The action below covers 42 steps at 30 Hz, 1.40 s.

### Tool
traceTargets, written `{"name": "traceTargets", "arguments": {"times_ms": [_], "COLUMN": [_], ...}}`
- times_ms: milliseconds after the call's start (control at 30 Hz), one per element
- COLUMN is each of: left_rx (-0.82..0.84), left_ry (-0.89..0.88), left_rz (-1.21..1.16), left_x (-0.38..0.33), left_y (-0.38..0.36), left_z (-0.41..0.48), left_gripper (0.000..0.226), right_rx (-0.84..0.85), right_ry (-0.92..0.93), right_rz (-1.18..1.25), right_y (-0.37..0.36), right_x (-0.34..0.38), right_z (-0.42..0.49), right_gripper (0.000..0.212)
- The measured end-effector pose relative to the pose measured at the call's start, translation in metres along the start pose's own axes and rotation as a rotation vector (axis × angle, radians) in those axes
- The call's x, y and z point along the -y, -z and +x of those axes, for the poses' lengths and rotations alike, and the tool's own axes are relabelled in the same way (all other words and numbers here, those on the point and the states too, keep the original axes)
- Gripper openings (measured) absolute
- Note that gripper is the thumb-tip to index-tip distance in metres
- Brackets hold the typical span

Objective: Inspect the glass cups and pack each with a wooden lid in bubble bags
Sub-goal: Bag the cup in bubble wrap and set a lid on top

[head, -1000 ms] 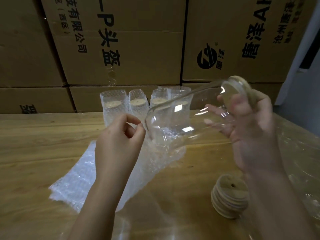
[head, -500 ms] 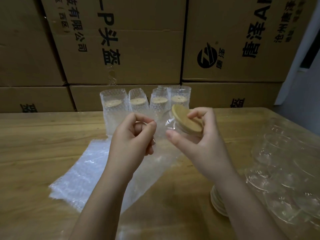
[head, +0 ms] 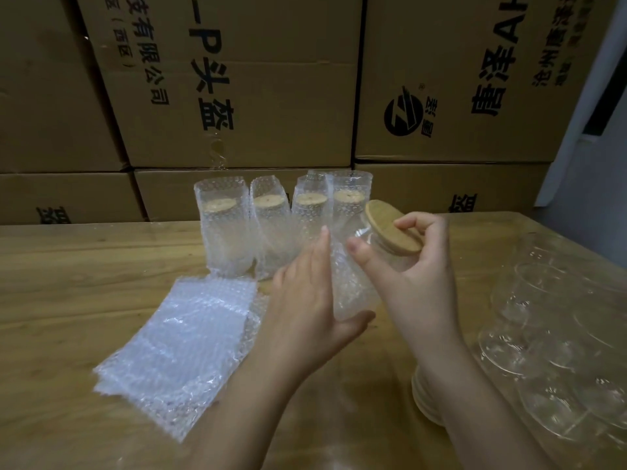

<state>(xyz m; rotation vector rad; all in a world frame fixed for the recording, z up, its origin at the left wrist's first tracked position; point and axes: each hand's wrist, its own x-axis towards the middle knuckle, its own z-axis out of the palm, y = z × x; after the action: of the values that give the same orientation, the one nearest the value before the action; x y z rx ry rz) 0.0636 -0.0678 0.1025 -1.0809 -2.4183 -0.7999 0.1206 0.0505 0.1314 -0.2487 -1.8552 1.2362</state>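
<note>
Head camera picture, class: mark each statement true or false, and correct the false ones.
1. Four packed cups stand in a row at the back of the table. True.
2. The right hand holds a wooden lid. True.
3. The stack of empty bubble bags lies right of both hands. False: it lies left of them.
4. The left hand makes a fist. False: its fingers lie straight against the bubble bag between the hands.
</note>
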Motion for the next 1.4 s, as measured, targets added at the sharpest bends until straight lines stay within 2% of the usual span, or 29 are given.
{"name": "traceTargets", "arguments": {"times_ms": [100,200,300,533,700,767,833,867,933,1033,1100,1200,1267,1333,1400], "left_rx": [-0.073,-0.010,0.046,0.200,0.256,0.273,0.269,0.260,0.247,0.245,0.246,0.242,0.270,0.294,0.306], "left_ry": [0.044,0.099,0.165,0.145,0.157,0.151,0.097,0.061,0.002,-0.025,0.008,0.060,0.054,0.063,0.066], "left_rz": [-0.189,-0.360,-0.506,-0.534,-0.575,-0.532,-0.395,-0.316,-0.217,-0.140,-0.061,0.054,0.056,-0.013,-0.052], "left_x": [0.002,0.007,0.011,0.024,0.032,0.034,0.035,0.035,0.033,0.029,0.026,0.024,0.023,0.021,0.020], "left_y": [-0.004,-0.004,-0.007,-0.006,0.001,0.009,0.020,0.027,0.039,0.053,0.058,0.063,0.063,0.059,0.055], "left_z": [0.000,0.001,0.003,0.003,0.003,0.002,0.001,0.001,0.000,-0.002,-0.003,-0.005,-0.006,-0.005,-0.004], "left_gripper": [0.110,0.108,0.106,0.103,0.104,0.107,0.102,0.095,0.071,0.033,0.040,0.067,0.077,0.082,0.074], "right_rx": [0.111,0.235,0.297,0.463,0.583,0.577,0.440,0.365,0.309,0.441,0.508,0.519,0.496,0.467,0.457], "right_ry": [-0.055,-0.092,-0.022,0.008,-0.007,0.003,0.093,0.154,0.238,0.230,0.199,0.212,0.237,0.284,0.335], "right_rz": [-0.096,-0.265,-0.491,-0.653,-0.630,-0.522,-0.426,-0.433,-0.517,-0.586,-0.616,-0.638,-0.605,-0.595,-0.653], "right_y": [-0.005,-0.008,-0.007,-0.008,-0.003,0.003,0.010,0.014,0.019,0.023,0.024,0.024,0.025,0.027,0.030], "right_x": [0.000,-0.003,-0.007,-0.013,-0.010,-0.010,-0.013,-0.015,-0.020,-0.026,-0.029,-0.030,-0.027,-0.021,-0.014], "right_z": [-0.003,-0.003,0.000,0.000,0.003,0.007,0.012,0.015,0.019,0.022,0.024,0.025,0.025,0.024,0.023], "right_gripper": [0.048,0.050,0.049,0.040,0.041,0.027,0.016,0.019,0.041,0.061,0.059,0.035,0.021,0.014,0.011]}}
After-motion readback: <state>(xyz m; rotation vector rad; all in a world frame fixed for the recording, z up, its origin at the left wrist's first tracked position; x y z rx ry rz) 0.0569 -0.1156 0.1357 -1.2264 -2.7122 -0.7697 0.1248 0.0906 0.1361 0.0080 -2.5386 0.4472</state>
